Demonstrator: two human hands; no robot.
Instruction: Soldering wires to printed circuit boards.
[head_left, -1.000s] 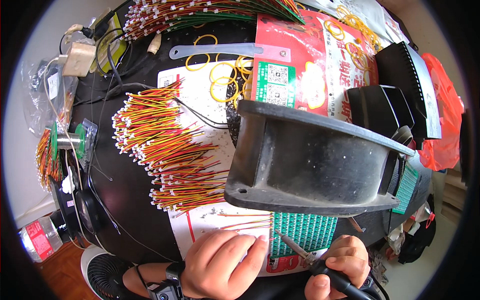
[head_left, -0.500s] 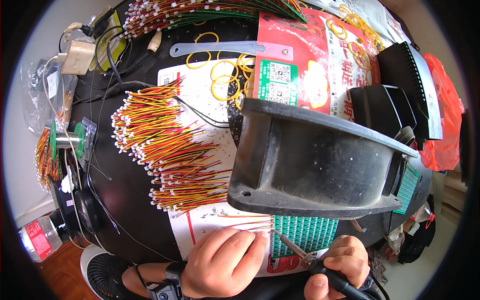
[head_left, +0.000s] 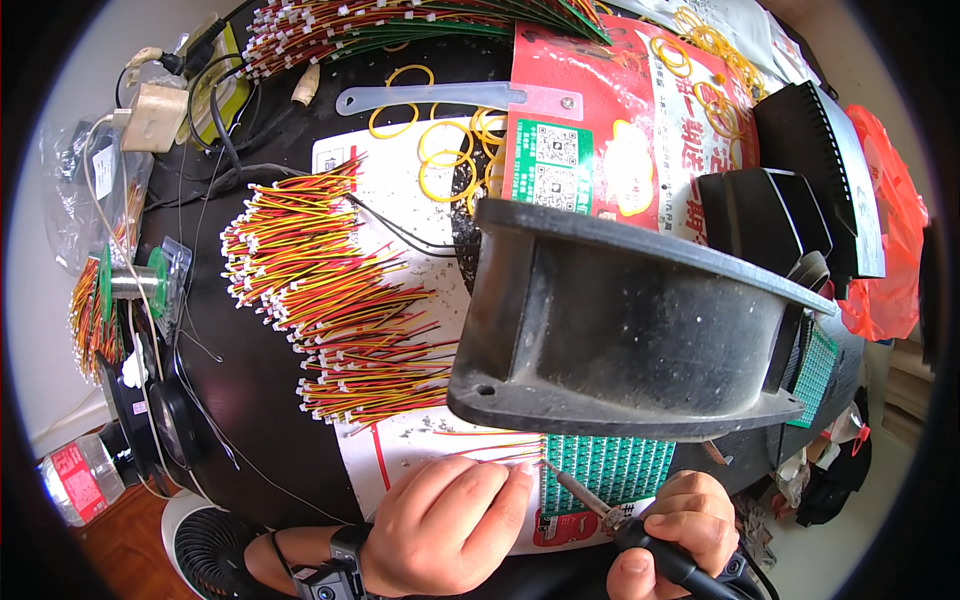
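My right hand (head_left: pixel 685 535) is wrapped round the black handle of a soldering iron (head_left: pixel 590 497). Its tip touches or nearly touches the left edge of a green circuit board panel (head_left: pixel 610 468). My left hand (head_left: pixel 445 520) is closed at that same edge, thumb and forefinger pinching a thin wire beside the iron's tip; most of the wire is hidden by the hand. Several red and yellow wires (head_left: pixel 495 443) run from the panel's edge leftward, just above my left hand. The panel lies on a white printed sheet (head_left: pixel 400 450).
A large black fan housing (head_left: pixel 640 320) stands over the panel's far side. Left of it lies a heap of red, yellow and black wires with white connectors (head_left: pixel 320 290). A solder spool (head_left: pixel 135 282), rubber bands (head_left: pixel 445 172) and a bottle (head_left: pixel 80 475) lie around.
Both hands and the soldering iron hold almost the same place. The whole scene shifts very slightly leftward in the view.
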